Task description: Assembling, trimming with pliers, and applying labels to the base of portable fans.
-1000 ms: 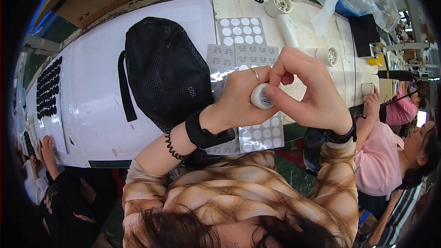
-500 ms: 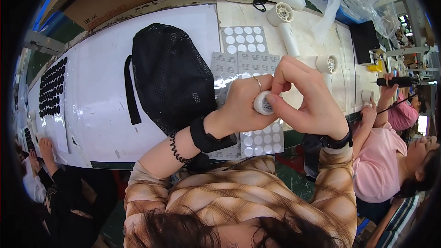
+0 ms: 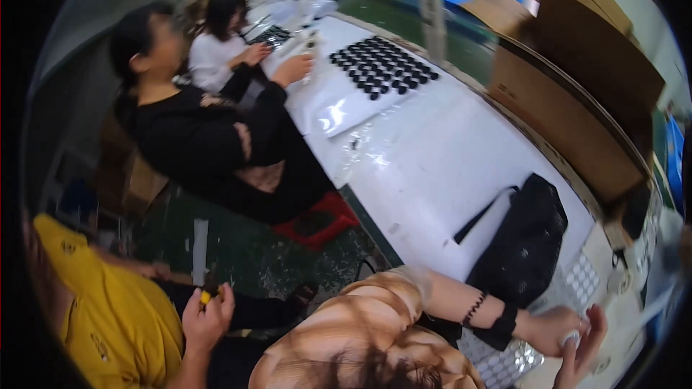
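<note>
My left hand (image 3: pixel 549 329) is closed around a small white round part (image 3: pixel 571 336) at the lower right. Beside it, my right hand (image 3: pixel 592 340) has its fingers apart, with the thumb at the face of the white part; its wrist is out of the picture. Under my hands lie sheets of round pale stickers (image 3: pixel 508 366), partly covered by my left arm. A black mesh bag (image 3: pixel 522 241) with a strap rests just beyond my left forearm.
Rows of black round pieces (image 3: pixel 382 65) stand on the white table (image 3: pixel 432 151). Two people (image 3: pixel 209 130) sit along its left side. A person in yellow (image 3: pixel 122 310) holds a small yellow-and-black tool (image 3: pixel 207 295). Cardboard boxes (image 3: pixel 562 94) line the far edge. A red stool (image 3: pixel 321 220) is below.
The view has swung to the left, so my hands now sit at the lower right. The person in yellow has come into view. My right fingers look more spread; the white part stays in my left hand.
</note>
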A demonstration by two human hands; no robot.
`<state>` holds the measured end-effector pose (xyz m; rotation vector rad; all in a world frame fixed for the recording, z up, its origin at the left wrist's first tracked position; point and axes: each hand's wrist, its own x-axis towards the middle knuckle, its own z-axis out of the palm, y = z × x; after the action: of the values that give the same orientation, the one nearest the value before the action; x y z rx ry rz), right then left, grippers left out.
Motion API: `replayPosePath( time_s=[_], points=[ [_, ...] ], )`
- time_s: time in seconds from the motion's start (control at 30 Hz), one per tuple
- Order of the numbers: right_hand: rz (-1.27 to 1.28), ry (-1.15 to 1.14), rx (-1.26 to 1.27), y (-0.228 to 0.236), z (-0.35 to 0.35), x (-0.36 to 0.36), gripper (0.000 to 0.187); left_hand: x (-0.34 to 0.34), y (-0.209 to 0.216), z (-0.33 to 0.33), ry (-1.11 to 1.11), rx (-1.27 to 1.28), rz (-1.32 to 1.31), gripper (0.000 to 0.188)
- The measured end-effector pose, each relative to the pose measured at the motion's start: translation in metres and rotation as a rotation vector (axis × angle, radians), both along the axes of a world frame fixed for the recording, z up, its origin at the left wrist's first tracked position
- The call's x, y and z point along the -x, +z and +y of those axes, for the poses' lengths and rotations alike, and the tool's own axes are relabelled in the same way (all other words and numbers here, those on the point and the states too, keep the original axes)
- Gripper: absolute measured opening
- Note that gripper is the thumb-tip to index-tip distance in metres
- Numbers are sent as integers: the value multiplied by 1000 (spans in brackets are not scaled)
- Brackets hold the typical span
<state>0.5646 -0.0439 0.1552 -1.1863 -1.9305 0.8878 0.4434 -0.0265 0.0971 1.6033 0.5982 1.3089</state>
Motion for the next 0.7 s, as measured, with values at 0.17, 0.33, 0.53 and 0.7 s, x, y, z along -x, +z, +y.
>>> replayPosePath(
  time_s=[0.17,0.33,0.53,0.7],
  points=[
    [194,27,125,-3,-12,22,47,9,1,-3,107,-54,-42,21],
    [245,-49,48,-16,-7,18,43,9,4,4,44,-91,-76,19],
    [609,5,254,-76,15,-11,50,18,-4,2,23,-87,-81,20],
    [510,-69,85,-65,-4,-12,46,9,-2,-2,-31,-132,-104,23]
  ],
)
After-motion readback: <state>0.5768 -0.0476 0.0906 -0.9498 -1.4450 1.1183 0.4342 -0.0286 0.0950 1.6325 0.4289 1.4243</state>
